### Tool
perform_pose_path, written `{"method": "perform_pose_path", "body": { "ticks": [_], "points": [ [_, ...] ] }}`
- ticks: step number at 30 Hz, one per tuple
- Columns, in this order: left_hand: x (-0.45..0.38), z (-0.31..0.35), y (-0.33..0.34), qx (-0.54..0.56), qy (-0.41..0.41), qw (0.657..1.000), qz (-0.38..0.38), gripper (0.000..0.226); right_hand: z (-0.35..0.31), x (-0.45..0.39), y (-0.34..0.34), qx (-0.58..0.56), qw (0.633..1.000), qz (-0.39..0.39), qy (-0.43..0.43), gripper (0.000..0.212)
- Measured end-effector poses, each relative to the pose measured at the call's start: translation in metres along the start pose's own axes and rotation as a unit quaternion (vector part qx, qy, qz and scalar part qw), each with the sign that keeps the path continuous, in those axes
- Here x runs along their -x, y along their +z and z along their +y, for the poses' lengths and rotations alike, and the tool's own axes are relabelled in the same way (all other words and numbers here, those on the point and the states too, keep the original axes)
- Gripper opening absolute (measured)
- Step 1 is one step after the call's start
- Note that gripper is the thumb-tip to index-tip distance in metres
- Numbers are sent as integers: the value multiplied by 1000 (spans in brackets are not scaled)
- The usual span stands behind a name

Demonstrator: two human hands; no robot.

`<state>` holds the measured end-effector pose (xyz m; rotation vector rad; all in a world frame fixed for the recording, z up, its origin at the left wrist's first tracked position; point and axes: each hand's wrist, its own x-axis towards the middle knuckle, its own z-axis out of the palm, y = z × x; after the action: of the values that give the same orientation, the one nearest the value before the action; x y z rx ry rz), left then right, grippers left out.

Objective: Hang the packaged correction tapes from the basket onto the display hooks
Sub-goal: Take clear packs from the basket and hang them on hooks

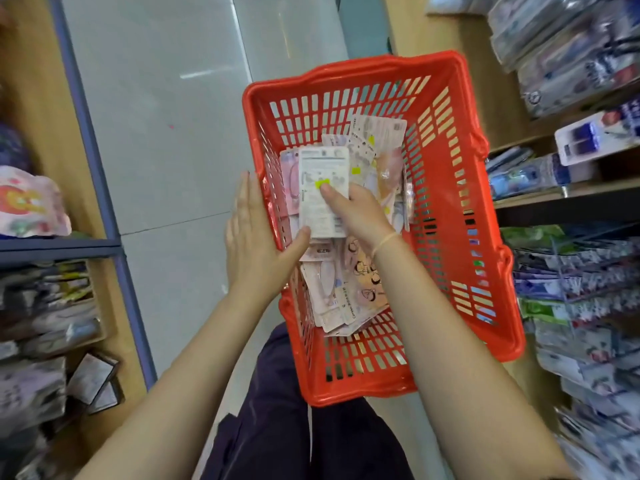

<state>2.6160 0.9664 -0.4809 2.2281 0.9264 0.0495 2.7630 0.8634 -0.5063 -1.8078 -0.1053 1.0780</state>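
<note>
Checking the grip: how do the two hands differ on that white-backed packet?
The right hand pinches the white-backed packet, thumb on its yellow sticker; the left hand lies flat outside the red basket, only its thumb reaching the packet's bottom edge. The right wrist wears a band; the left is bare. Both touch the packet.

Red slotted basket (460, 216), pastel packages (349, 289)

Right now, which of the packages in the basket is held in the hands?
The white-backed package with the yellow sticker: right hand grips it, left thumb touches its lower corner; the others lie loose.
</note>
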Motion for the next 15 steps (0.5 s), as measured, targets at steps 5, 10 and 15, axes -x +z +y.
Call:
{"method": "perform_pose_path", "body": {
  "ticks": [5,10,15],
  "points": [
    [-3,-11,4,56,-55,997,-20,106,-3,-57,36,236,969,70,4,34],
    [-4,-16,9,93,-75,993,-18,99,20,-65,37,198,971,113,72,88],
    [-7,-20,13,116,-84,989,-24,94,20,-65,38,209,969,103,82,83]
  ]
}}
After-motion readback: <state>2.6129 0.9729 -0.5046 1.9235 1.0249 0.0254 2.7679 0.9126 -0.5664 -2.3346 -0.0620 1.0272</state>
